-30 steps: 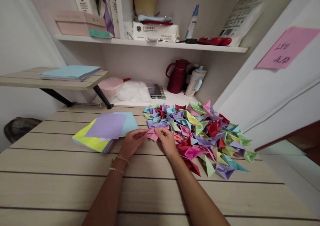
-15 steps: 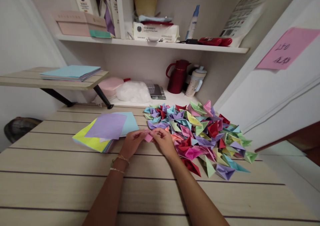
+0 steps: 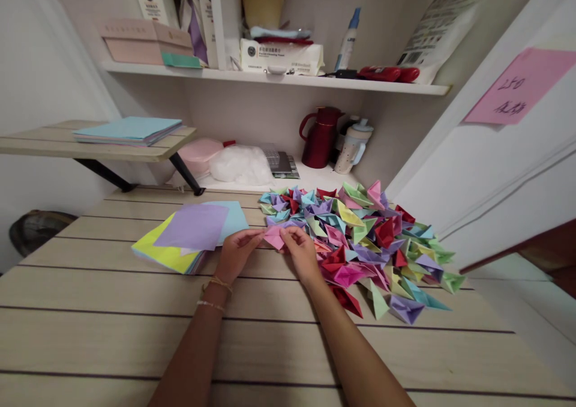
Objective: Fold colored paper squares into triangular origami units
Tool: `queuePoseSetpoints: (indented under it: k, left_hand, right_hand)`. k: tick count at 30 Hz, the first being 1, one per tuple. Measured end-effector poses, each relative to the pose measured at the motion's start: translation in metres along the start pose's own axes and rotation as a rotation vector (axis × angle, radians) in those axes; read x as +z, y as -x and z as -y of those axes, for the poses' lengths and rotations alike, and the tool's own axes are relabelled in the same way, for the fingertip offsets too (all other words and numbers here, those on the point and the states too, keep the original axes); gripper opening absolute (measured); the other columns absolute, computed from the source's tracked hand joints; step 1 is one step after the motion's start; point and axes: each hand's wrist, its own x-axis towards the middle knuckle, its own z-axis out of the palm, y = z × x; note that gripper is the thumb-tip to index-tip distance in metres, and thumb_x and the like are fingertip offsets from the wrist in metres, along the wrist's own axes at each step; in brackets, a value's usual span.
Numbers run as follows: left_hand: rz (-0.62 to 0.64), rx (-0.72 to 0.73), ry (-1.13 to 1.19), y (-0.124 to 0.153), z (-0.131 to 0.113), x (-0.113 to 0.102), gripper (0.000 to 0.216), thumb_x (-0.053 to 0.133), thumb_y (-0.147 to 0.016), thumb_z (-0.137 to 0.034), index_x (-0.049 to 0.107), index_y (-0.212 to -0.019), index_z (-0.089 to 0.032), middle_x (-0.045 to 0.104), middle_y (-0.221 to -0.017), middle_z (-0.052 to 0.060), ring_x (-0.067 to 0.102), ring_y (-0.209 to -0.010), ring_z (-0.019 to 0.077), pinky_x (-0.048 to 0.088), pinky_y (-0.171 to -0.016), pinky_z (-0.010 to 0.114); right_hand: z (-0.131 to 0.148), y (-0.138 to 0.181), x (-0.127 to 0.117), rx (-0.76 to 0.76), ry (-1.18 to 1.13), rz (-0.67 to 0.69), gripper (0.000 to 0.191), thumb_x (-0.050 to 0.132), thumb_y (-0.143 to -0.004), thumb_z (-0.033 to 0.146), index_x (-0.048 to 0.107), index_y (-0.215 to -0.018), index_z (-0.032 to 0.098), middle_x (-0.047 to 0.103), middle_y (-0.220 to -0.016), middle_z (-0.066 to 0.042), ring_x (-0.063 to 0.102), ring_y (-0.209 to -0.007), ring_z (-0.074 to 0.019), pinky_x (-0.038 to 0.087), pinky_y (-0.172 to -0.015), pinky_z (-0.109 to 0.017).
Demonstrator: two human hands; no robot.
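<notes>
Between my two hands is a small piece of folded pink paper [image 3: 273, 237], held just above the table. My left hand [image 3: 239, 252] pinches its left corner with thumb and fingertips. On the other side, my right hand [image 3: 299, 250] grips the right edge the same way. Close by on the right lies a heap of folded paper boats [image 3: 360, 245] in red, pink, purple, green, blue and yellow. To the left rests a stack of coloured paper sheets [image 3: 189, 230], with purple, yellow and light blue ones showing.
A raised wooden stand [image 3: 36, 140] at left carries more paper sheets [image 3: 130, 129]. Behind the table are a white plastic bag [image 3: 240, 165], a red jug [image 3: 320, 138] and a bottle [image 3: 353, 147]. A pink note [image 3: 517, 89] hangs on the right wall.
The pink paper has gone from a small, mostly covered piece to a wider, more visible shape. My right hand has moved slightly right, away from the left.
</notes>
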Motion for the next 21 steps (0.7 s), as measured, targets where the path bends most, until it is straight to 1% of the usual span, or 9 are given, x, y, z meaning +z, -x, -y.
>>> queuePoseSetpoints:
  k: [5, 7, 9, 12, 16, 19, 21]
  left_hand:
    - [0.059, -0.021, 0.012, 0.0020, -0.0019, 0.0011, 0.030, 0.065, -0.070, -0.038, 0.071, -0.089, -0.016, 0.072, -0.087, 0.006, 0.065, -0.078, 0.0199, 0.051, -0.079, 0.034]
    - [0.093, -0.022, 0.029, 0.0029, -0.0034, 0.0025, 0.029, 0.065, -0.070, -0.037, 0.071, -0.090, -0.016, 0.072, -0.087, 0.006, 0.064, -0.081, 0.0203, 0.050, -0.080, 0.034]
    - [0.108, -0.018, 0.016, 0.0031, -0.0043, 0.0032, 0.026, 0.066, -0.069, -0.035, 0.072, -0.086, -0.016, 0.072, -0.084, 0.005, 0.064, -0.082, 0.0200, 0.049, -0.079, 0.032]
    - [0.070, 0.001, -0.051, 0.0022, -0.0037, 0.0023, 0.021, 0.065, -0.070, -0.035, 0.072, -0.075, -0.016, 0.070, -0.074, 0.003, 0.062, -0.075, 0.0182, 0.049, -0.075, 0.029]
    - [0.034, 0.027, -0.145, 0.0012, -0.0001, -0.0002, 0.024, 0.062, -0.071, -0.038, 0.070, -0.066, -0.016, 0.067, -0.066, 0.000, 0.058, -0.065, 0.0157, 0.046, -0.065, 0.025]
    - [0.036, 0.030, -0.189, 0.0018, 0.0015, -0.0006, 0.027, 0.060, -0.073, -0.040, 0.068, -0.064, -0.015, 0.063, -0.060, -0.001, 0.055, -0.061, 0.0146, 0.043, -0.060, 0.024]
    - [0.036, 0.026, -0.184, 0.0026, 0.0006, 0.0001, 0.027, 0.060, -0.073, -0.040, 0.069, -0.066, -0.015, 0.063, -0.061, -0.001, 0.055, -0.062, 0.0147, 0.043, -0.060, 0.024]
  right_hand:
    - [0.0008, 0.0010, -0.0003, 0.002, 0.027, 0.014, 0.035, 0.066, -0.066, 0.052, 0.056, -0.072, 0.019, 0.055, -0.060, 0.002, 0.051, -0.050, -0.0114, 0.044, -0.049, -0.023]
    - [-0.0016, 0.0015, -0.0009, -0.007, 0.074, 0.026, 0.035, 0.066, -0.067, 0.052, 0.058, -0.072, 0.019, 0.055, -0.058, 0.002, 0.050, -0.051, -0.0117, 0.043, -0.049, -0.023]
    - [-0.0045, 0.0018, -0.0015, -0.002, 0.130, 0.038, 0.034, 0.066, -0.066, 0.051, 0.059, -0.072, 0.018, 0.054, -0.055, 0.002, 0.050, -0.052, -0.0120, 0.041, -0.049, -0.022]
    - [-0.0067, 0.0020, -0.0019, 0.018, 0.166, 0.057, 0.033, 0.067, -0.066, 0.050, 0.061, -0.072, 0.018, 0.056, -0.057, 0.001, 0.050, -0.053, -0.0118, 0.040, -0.049, -0.021]
    - [-0.0042, 0.0025, -0.0008, 0.007, 0.137, 0.060, 0.033, 0.067, -0.066, 0.049, 0.061, -0.072, 0.017, 0.058, -0.062, 0.000, 0.050, -0.054, -0.0112, 0.039, -0.048, -0.021]
    - [-0.0019, 0.0026, 0.0007, -0.003, 0.086, 0.061, 0.032, 0.070, -0.064, 0.046, 0.060, -0.075, 0.017, 0.057, -0.063, 0.001, 0.050, -0.053, -0.0104, 0.039, -0.049, -0.021]
    - [-0.0016, 0.0023, 0.0016, -0.004, 0.058, 0.065, 0.032, 0.072, -0.063, 0.044, 0.061, -0.079, 0.018, 0.058, -0.064, 0.002, 0.050, -0.052, -0.0097, 0.039, -0.049, -0.021]
